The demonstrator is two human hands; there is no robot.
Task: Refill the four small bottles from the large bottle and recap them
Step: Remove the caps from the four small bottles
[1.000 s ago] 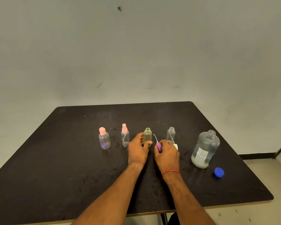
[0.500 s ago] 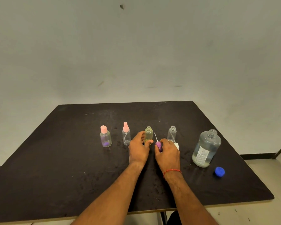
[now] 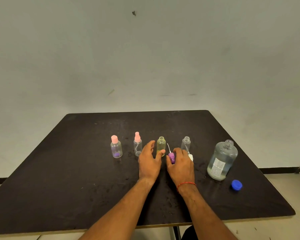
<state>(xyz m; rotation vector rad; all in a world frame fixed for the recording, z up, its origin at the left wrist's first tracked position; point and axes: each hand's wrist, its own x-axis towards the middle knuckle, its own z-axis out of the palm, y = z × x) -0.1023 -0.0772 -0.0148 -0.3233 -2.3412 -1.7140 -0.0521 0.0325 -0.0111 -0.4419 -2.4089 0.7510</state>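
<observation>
On matte tabletop (image 3: 76, 170), right fingers (image 3: 177, 151) tight round purple cap (image 3: 171, 157), left fingers (image 3: 150, 146) apart beside yellowish bottle (image 3: 161, 144).

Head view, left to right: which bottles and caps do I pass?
Pink flip-cap bottle, pink spray bottle, yellowish open bottle, purple spray cap, clear open bottle, large bottle, blue cap.

The right hand (image 3: 180, 166) hides most of the white cap (image 3: 190, 157) and part of the purple sprayer (image 3: 171, 157); the label (image 3: 218, 168) print is unreadable.
</observation>
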